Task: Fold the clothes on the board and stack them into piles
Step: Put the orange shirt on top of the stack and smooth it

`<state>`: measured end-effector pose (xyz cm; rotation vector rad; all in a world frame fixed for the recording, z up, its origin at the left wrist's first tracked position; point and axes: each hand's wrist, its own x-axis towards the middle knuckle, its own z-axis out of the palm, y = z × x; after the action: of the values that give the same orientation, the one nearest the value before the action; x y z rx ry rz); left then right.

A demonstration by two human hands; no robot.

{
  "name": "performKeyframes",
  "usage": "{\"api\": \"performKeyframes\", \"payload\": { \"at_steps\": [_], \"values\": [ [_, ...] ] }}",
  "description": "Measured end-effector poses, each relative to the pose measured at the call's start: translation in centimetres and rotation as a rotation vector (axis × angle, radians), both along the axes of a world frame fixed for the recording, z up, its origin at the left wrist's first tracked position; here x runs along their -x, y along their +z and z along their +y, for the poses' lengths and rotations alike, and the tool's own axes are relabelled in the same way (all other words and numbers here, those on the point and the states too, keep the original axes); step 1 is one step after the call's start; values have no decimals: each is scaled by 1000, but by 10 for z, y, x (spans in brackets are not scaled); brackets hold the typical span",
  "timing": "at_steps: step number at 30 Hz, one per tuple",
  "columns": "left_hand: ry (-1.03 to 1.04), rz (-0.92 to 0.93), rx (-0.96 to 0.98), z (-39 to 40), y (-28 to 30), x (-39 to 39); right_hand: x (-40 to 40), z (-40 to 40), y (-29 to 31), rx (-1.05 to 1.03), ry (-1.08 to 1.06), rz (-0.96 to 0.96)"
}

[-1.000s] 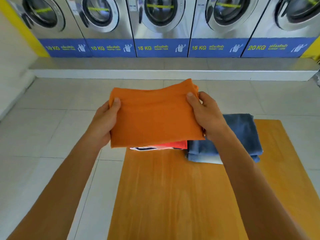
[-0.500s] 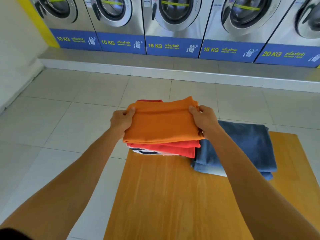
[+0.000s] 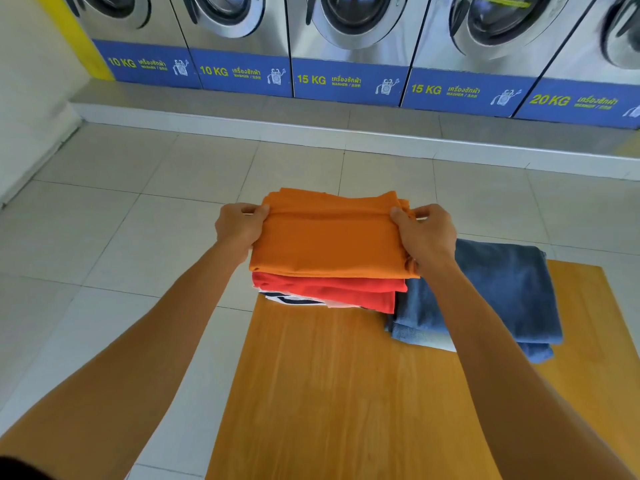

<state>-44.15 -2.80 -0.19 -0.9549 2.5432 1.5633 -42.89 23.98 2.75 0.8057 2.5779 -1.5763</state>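
A folded orange garment (image 3: 329,237) lies on top of a pile at the far left corner of the wooden board (image 3: 346,393). Under it sit a folded red garment (image 3: 332,292) and a white piece with dark stripes (image 3: 294,300). My left hand (image 3: 239,227) grips the orange garment's left edge, and my right hand (image 3: 424,237) grips its right edge. To the right of the pile lies a folded blue denim garment (image 3: 502,292), which my right forearm partly covers.
A pale tiled floor (image 3: 121,237) surrounds the board. A row of steel washing machines (image 3: 349,36) with blue labels stands on a raised step (image 3: 311,133) at the back. A white wall runs along the left.
Both hands have carried the folded orange garment forward and down from mid-air onto the red pile, and the fingers still hold its edges.
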Motion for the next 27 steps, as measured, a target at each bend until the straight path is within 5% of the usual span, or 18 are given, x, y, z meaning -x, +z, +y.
{"api": "performKeyframes", "payload": {
  "at_steps": [5, 9, 14, 24, 27],
  "values": [
    [-71, 317, 372, 13, 14, -5, -4, -14, 15, -606, 226, 84],
    [-461, 542, 473, 60, 12, -11, -6, -60, 7, -806, 534, 298],
    [-733, 168, 725, 63, -40, -16, -1, -38, -50, -663, 511, -7],
    [-535, -103, 549, 47, -46, -5, 1, -33, -42, -463, 515, -44],
    [-534, -96, 637, 51, -31, -2, -10, -16, -20, -450, 299, 115]
  ]
}}
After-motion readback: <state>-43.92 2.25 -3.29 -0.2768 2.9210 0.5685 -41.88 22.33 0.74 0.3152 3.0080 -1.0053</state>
